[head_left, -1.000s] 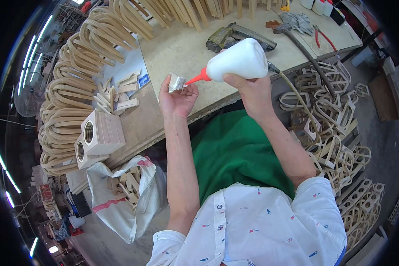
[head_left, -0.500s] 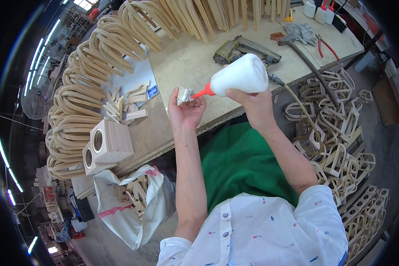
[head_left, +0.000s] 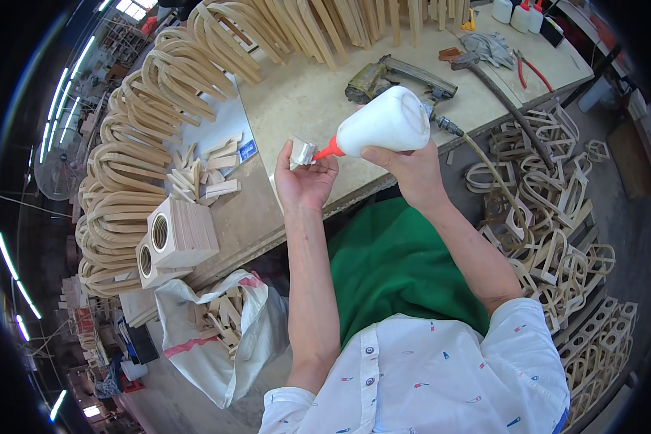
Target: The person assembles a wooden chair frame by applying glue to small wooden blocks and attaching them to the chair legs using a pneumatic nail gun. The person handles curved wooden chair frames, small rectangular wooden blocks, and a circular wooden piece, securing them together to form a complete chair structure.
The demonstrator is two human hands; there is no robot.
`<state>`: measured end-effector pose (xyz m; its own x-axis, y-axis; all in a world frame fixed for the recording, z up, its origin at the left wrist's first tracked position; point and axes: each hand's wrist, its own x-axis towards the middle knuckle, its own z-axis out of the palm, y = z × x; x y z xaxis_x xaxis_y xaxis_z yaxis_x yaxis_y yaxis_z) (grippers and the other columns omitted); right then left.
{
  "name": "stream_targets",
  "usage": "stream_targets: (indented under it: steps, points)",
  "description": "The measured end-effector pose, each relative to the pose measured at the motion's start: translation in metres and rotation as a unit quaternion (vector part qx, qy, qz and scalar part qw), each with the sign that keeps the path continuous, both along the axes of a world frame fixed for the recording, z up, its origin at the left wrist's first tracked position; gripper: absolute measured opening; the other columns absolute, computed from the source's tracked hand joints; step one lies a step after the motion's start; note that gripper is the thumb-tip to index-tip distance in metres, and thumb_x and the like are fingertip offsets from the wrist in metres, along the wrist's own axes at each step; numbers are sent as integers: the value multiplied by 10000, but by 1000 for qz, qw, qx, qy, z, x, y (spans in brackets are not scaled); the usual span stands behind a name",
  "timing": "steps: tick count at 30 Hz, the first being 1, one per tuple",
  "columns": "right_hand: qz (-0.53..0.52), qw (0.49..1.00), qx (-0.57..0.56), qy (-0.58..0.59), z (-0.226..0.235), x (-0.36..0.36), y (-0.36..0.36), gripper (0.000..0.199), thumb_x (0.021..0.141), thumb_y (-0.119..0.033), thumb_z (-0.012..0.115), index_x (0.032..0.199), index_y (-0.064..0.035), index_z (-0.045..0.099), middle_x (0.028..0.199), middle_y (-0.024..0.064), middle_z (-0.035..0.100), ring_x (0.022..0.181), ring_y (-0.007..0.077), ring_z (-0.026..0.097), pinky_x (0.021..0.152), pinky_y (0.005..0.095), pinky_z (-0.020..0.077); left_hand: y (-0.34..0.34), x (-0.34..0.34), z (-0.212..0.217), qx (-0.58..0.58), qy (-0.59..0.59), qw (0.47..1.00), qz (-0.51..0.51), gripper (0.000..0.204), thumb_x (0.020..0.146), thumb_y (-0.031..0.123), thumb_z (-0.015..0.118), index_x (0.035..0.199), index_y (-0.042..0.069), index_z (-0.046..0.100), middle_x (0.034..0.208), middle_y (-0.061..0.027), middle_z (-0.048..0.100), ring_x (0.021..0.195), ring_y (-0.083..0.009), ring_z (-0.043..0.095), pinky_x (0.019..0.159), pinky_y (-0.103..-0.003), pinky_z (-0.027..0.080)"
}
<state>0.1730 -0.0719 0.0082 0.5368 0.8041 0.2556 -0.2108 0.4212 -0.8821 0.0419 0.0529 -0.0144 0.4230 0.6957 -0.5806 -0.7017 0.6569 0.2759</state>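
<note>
My right hand grips a white squeeze bottle from below and the side, tipped over to the left. Its red nozzle meets a small pale piece coated with white, apparently glue. That piece sits in my left hand, palm up, held between the thumb and the curled fingers; its exact shape is too small to make out. Beyond the bottle, a nail gun lies on the workbench, joined to an air hose.
Bent wooden frames line the bench's left and far edges. Nearer lie small wood strips and stacked blocks with round holes. A white sack of offcuts stands below. A hammer and red-handled pliers lie right; frames heap beyond.
The bottle and my right hand have shifted slightly left, the nozzle staying at the piece. My left hand has barely moved and still holds it.
</note>
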Motion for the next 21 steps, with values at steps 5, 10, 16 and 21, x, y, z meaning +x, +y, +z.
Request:
stream_targets:
  steps: [5,10,16,21]
  points:
    - [-8,1000,8,9,-2,3,1,475,751,-21,781,1170,-13,557,1061,48,656,976,121,617,850,279,501,1,-2,-2,11,3,1000,-16,350,841,275,680,970,-2,508,889,-109,560,826,-227,548,790,-396,492]
    - [-9,1000,21,3,-1,8,2,440,762,-33,778,1149,-5,572,1047,52,664,965,121,625,850,279,508,2,-6,-7,30,4,999,-21,327,842,272,677,954,8,518,900,-118,554,836,-243,553,798,-420,494]
    - [-36,999,16,-30,1,9,1,437,758,-39,784,1143,-5,580,1039,49,666,963,118,623,849,274,506,0,-6,-8,50,43,998,-23,308,846,268,670,952,17,526,898,-111,545,812,-229,545,789,-413,495]
    - [-55,998,15,10,-5,14,-1,424,787,-92,774,1147,5,572,1059,64,657,979,140,624,861,294,511,4,-14,-9,47,37,998,-10,332,840,268,679,970,10,514,915,-113,536,815,-225,541,791,-411,495]
